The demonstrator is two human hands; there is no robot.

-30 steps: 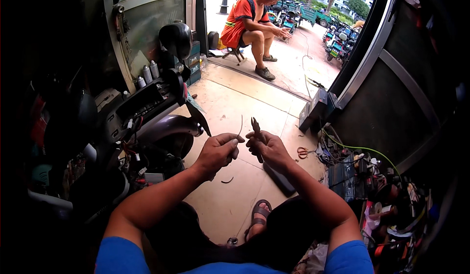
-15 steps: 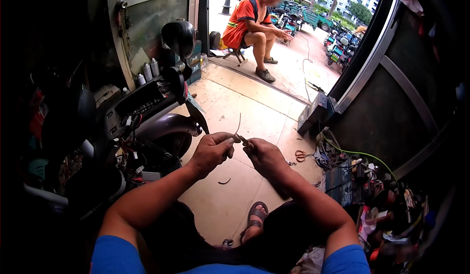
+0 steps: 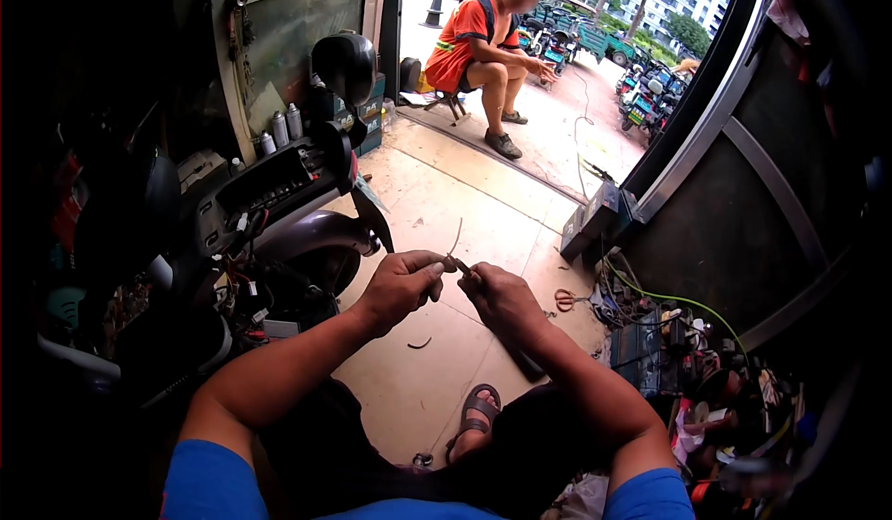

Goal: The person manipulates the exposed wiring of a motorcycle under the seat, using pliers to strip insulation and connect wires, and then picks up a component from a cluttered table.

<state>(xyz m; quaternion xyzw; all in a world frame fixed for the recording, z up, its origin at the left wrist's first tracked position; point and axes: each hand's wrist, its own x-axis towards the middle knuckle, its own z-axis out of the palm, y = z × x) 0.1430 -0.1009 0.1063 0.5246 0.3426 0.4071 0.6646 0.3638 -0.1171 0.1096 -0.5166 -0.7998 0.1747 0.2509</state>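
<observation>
Scooter bodywork (image 3: 279, 213), dark and partly stripped with loose wiring showing, fills the left side, its front panel close to the person's left forearm. Pale floor tiles (image 3: 446, 195) run from the seated person out to the open doorway, where another person in an orange top (image 3: 478, 46) sits on a low stool, well apart. Clutter of cables and parts (image 3: 669, 334) lines the right wall, with orange-handled scissors (image 3: 564, 297) on the floor near it. Above the tiles, the left hand (image 3: 401, 286) and right hand (image 3: 502, 299) meet fingertip to fingertip. Both are pinched shut on a thin wire (image 3: 455, 241), whose free end curves upward between them. A short wire scrap (image 3: 420, 342) lies on the floor below the hands.
</observation>
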